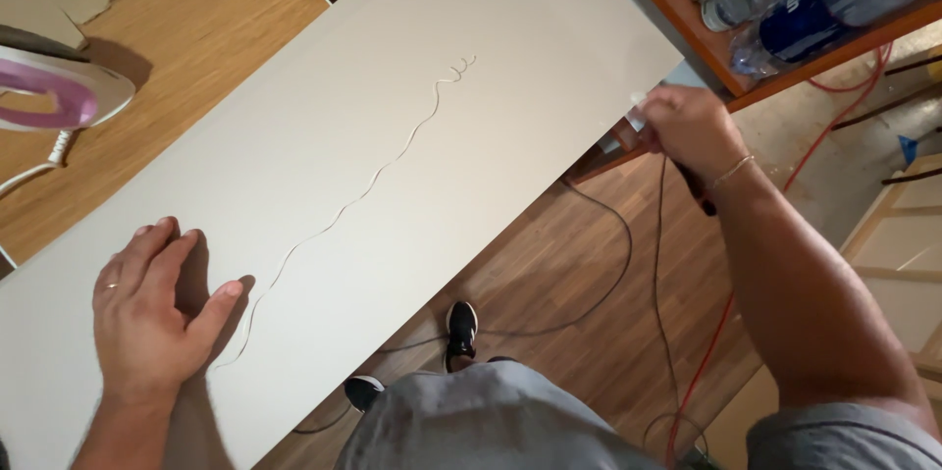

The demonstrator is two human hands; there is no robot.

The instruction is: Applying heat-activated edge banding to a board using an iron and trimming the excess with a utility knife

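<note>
Hands first: my left hand [157, 318] lies flat and open, palm pressing the long pale-grey laminate board [324, 151]. My right hand [687, 127] is closed around a dark-handled tool [695, 187] at the board's far corner edge, arm stretched out. I judge the edge is being trimmed; a thin curly white shaving [363, 190] lies across the panel. Next calls for steady pressure. White-and-pink clothes iron [54, 97] rests beyond; cables [628, 264] trail over the wooden floor.

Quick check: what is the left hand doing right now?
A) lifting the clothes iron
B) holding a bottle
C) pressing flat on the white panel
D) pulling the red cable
C: the left hand lies palm down on the white panel, beside the thin curly trimmed strip; the clothes iron sits untouched.
</note>
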